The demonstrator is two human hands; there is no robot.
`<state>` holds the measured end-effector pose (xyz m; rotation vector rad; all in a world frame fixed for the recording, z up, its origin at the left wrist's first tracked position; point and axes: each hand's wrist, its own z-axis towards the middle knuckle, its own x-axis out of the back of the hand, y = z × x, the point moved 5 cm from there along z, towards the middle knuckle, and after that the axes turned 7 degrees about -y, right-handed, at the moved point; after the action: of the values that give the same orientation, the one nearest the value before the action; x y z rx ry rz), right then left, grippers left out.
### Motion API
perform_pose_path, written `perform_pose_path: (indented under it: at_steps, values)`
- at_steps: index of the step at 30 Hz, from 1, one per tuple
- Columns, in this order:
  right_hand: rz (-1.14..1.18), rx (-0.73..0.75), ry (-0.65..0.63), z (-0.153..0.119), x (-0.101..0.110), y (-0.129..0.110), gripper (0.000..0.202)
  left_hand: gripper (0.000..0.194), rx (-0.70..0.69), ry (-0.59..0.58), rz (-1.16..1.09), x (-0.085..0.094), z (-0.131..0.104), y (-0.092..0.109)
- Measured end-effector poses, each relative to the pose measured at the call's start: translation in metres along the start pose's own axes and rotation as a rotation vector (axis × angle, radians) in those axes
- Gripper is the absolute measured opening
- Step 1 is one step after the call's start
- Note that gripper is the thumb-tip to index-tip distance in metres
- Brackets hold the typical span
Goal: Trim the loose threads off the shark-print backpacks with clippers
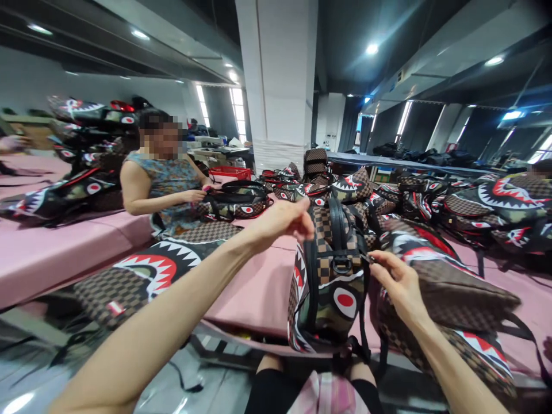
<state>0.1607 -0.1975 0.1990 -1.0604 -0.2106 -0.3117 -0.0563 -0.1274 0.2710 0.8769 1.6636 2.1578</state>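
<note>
A checked backpack (325,270) with a camouflage panel and a red-and-white eye stands on the pink table in front of me, its black carry handle (337,224) towards the top. Beside its upper left edge is my left hand (284,221), fingers loosely bent, thumb apart, and nothing visible in them; motion blurs it slightly. My right hand (399,284) is at the bag's right edge. Its thumb and index finger pinch a small dark piece with a glint, which looks like a zipper pull (369,259). A black strap (364,316) hangs down that side.
Checked shark-mouth bags lie left (155,267) and right (448,287) of me on the pink table (250,293). Across the table a person (161,178) handles another bag (237,201). More bags are piled behind, near a white pillar (280,86) and a red basket (230,172).
</note>
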Motion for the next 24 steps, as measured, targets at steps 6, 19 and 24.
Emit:
perform_pose_path:
  at_steps: [6,19,24]
  values:
    - [0.150,0.016,0.032,-0.018,-0.032,0.015,0.041,0.033,0.199,0.107,-0.643,-0.034,0.054,0.009]
    - [-0.099,0.109,0.071,-0.007,0.010,0.033,0.027,0.050,-0.088,-0.160,0.485,0.008,0.015,0.022]
    - [-0.166,0.178,0.084,-0.032,-0.001,0.028,0.020,0.043,-0.339,-0.066,0.772,-0.008,-0.001,0.026]
